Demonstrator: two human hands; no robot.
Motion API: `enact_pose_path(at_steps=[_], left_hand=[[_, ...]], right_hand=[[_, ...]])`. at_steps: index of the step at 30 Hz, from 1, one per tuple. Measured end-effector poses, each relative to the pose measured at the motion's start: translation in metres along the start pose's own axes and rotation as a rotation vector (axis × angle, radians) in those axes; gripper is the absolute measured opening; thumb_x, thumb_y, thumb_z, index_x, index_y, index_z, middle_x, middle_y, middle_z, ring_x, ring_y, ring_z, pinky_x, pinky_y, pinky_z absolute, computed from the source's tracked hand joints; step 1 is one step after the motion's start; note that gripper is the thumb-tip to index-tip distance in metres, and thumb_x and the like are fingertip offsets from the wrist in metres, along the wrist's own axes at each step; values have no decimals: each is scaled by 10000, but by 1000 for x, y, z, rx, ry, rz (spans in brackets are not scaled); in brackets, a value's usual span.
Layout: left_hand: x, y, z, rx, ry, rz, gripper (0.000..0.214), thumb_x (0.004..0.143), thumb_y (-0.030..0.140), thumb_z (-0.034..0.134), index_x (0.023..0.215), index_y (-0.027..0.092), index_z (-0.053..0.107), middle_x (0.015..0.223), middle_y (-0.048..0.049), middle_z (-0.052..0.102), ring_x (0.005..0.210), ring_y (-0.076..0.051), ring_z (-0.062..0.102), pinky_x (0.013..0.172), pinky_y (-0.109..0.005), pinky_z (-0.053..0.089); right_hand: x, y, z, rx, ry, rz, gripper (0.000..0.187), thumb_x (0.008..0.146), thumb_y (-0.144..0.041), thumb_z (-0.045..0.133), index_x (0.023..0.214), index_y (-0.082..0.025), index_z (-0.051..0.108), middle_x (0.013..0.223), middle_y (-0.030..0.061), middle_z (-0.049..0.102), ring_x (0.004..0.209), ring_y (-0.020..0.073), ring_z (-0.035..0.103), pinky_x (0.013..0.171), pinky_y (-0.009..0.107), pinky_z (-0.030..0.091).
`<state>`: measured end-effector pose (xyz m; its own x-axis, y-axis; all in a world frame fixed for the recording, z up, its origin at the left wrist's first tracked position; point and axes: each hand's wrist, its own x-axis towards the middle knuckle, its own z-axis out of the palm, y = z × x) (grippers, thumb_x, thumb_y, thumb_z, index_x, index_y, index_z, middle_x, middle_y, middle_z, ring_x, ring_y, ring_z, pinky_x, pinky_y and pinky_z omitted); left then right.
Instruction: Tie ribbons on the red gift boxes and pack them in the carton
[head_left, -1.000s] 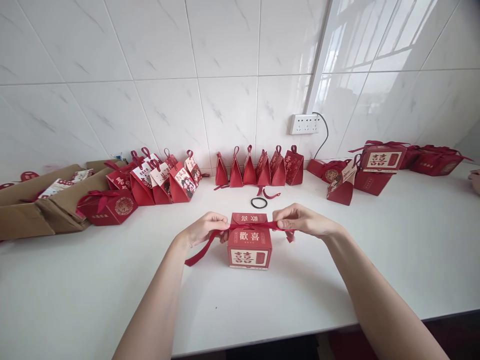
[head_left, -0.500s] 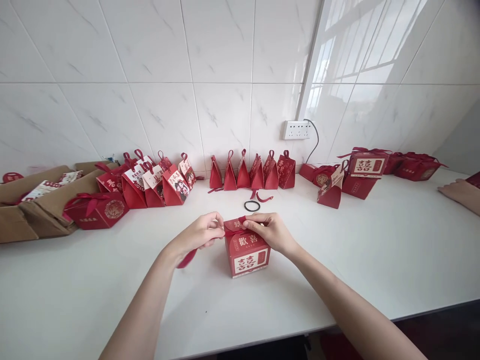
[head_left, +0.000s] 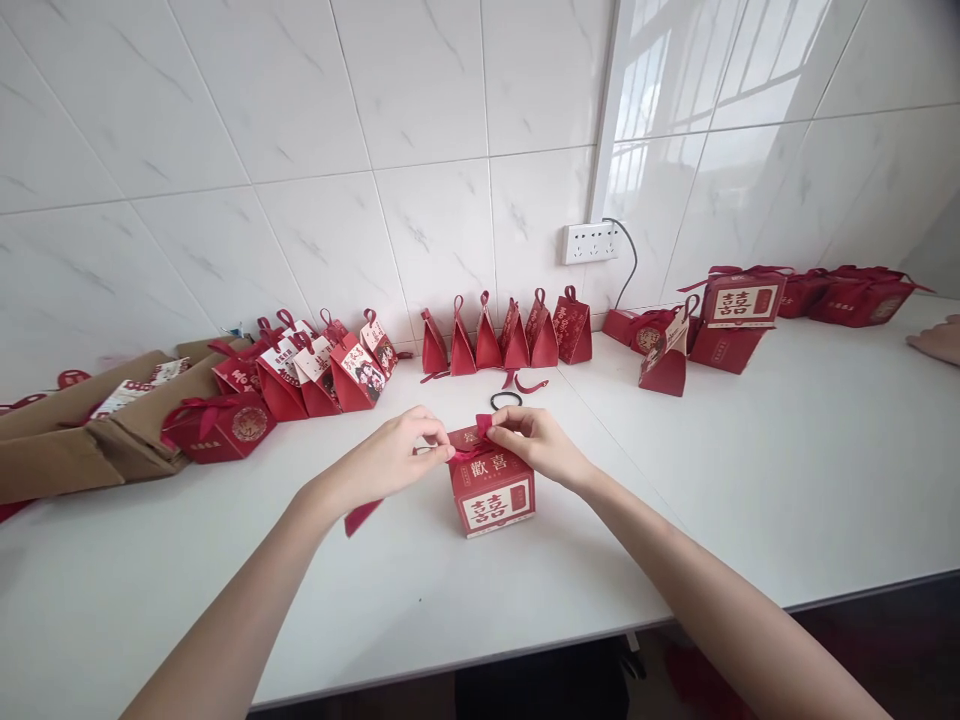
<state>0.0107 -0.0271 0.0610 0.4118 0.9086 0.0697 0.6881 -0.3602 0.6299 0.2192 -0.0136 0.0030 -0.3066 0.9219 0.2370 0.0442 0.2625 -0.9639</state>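
A red gift box (head_left: pixel 493 492) with a cream label and gold characters stands on the white table in front of me. Across its top runs a red ribbon (head_left: pixel 471 453). My left hand (head_left: pixel 405 450) pinches one part of the ribbon at the box's left edge, and a loose tail hangs below that hand. Above the lid, my right hand (head_left: pixel 536 445) holds a raised loop of the same ribbon between thumb and fingers. Just behind the box lies a black ring-shaped band (head_left: pixel 506 400), partly hidden by it.
Several red triangular boxes (head_left: pixel 487 345) line the tiled wall. At left, more boxes stand beside an open cardboard carton (head_left: pixel 97 455). Ribboned boxes (head_left: pixel 731 345) are grouped at right, near another person's hand (head_left: pixel 937 340). Ribbon scraps (head_left: pixel 532 386) lie behind the black band.
My right hand has lifted the ribbon higher off the lid, into a visible loop. The left hand still pinches its part. The camera view has tilted slightly.
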Motion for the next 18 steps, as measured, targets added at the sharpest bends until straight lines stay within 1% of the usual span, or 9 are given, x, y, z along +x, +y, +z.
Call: enact_pose_path(at_steps=[3, 5, 7, 8, 9, 11, 14, 16, 18], left_hand=[[5, 2, 5, 144, -19, 59, 200, 816, 386, 517, 779, 215, 616, 975, -31, 598, 855, -192, 583, 793, -301, 448], [10, 8, 12, 155, 19, 76, 187, 815, 359, 520, 910, 221, 602, 1067, -38, 600, 958, -205, 577, 847, -311, 441], [16, 15, 21, 141, 54, 87, 259, 806, 357, 537, 1023, 223, 580, 1132, -48, 600, 1022, -221, 566, 850, -315, 438], [19, 19, 26, 132, 64, 89, 273, 802, 362, 544, 1032, 220, 581, 1129, -52, 609, 1010, -226, 573, 825, -314, 442], [22, 23, 32, 124, 68, 87, 258, 800, 365, 548, 1005, 215, 592, 1093, -54, 627, 968, -227, 588, 784, -310, 445], [27, 28, 42, 106, 71, 67, 201, 812, 371, 529, 893, 205, 610, 949, -47, 662, 827, -215, 608, 676, -296, 432], [31, 29, 52, 29, 87, 25, 230, 839, 380, 479, 749, 201, 590, 758, -21, 649, 662, -180, 579, 570, -272, 377], [32, 26, 54, -30, 113, 21, 285, 848, 396, 454, 673, 195, 558, 668, -4, 609, 597, -156, 536, 539, -261, 342], [33, 24, 53, -60, 131, 36, 334, 846, 406, 443, 605, 187, 516, 598, 7, 552, 551, -137, 481, 522, -257, 310]], right_hand=[[1, 0, -3, 243, -23, 68, 213, 732, -376, 647, 739, -187, 551, 716, -6, 601, 629, 134, 542, 590, 260, 406], [2, 0, -6, 341, -40, 71, 182, 724, -337, 650, 707, -179, 562, 694, -9, 592, 633, 130, 537, 613, 261, 404], [3, 2, -10, 404, -54, 58, 150, 724, -298, 627, 667, -171, 574, 680, 1, 593, 648, 136, 539, 637, 268, 408], [4, 2, -12, 437, -57, 56, 143, 730, -293, 612, 665, -169, 584, 690, 11, 603, 667, 145, 550, 652, 276, 415], [5, 3, -13, 470, -51, 53, 144, 738, -296, 599, 674, -167, 596, 712, 23, 617, 694, 156, 563, 671, 283, 424], [7, 4, -17, 540, -11, 46, 161, 752, -313, 591, 698, -164, 619, 776, 45, 641, 766, 174, 586, 725, 296, 441], [9, 3, -24, 577, 45, 44, 222, 750, -384, 618, 677, -176, 599, 790, 42, 636, 809, 179, 594, 758, 299, 453], [8, 1, -29, 512, 19, 35, 243, 718, -398, 672, 680, -194, 547, 777, 15, 620, 775, 166, 596, 724, 289, 455], [6, -1, -32, 386, 12, -18, 268, 679, -349, 728, 748, -214, 507, 775, -18, 601, 722, 144, 591, 693, 279, 452]])
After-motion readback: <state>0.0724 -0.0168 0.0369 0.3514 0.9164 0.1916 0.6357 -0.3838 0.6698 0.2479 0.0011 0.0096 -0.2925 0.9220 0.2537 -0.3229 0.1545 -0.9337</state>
